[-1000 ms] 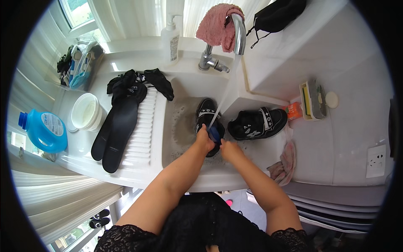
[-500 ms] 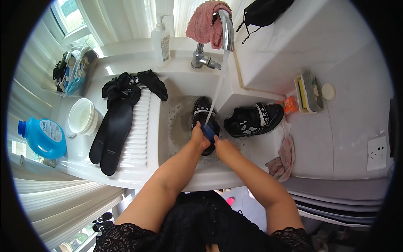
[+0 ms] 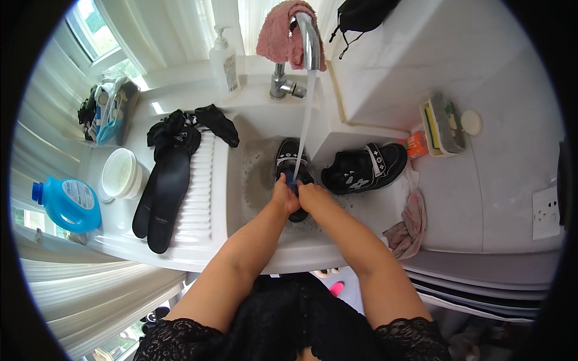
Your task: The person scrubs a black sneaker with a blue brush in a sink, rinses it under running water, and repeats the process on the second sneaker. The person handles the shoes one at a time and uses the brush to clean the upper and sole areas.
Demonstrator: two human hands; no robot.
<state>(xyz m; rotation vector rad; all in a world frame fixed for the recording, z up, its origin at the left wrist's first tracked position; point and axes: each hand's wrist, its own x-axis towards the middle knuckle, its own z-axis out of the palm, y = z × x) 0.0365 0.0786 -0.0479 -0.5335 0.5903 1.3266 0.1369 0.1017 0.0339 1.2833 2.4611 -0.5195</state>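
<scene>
A black shoe (image 3: 288, 151) with a white-patterned strap lies in the sink basin (image 3: 257, 127), in shallow, sudsy water. Over its opening, both hands close around a small dark-blue thing (image 3: 290, 178), whose kind I cannot make out. My left hand (image 3: 282, 197) grips it from the left, thumb upward. On the other side my right hand (image 3: 312, 197) presses against it with curled fingers, partly hidden. Water from the chrome faucet (image 3: 310, 45) runs down onto the blue thing. To the right, the matching black shoe (image 3: 361, 171) rests on the sink's ledge.
Black insoles (image 3: 161, 201) and black cloth pieces (image 3: 180, 129) lie by the ribbed washboard (image 3: 201, 192). Left are a white tub (image 3: 120, 173) and blue detergent jug (image 3: 72, 204). A pump bottle (image 3: 225, 66) stands behind; a pink rag (image 3: 408, 227) hangs at the right edge.
My right hand has moved left and slightly up, closer to my left hand. The blue thing shows less and sits slightly farther left and up. The view has shifted a little.
</scene>
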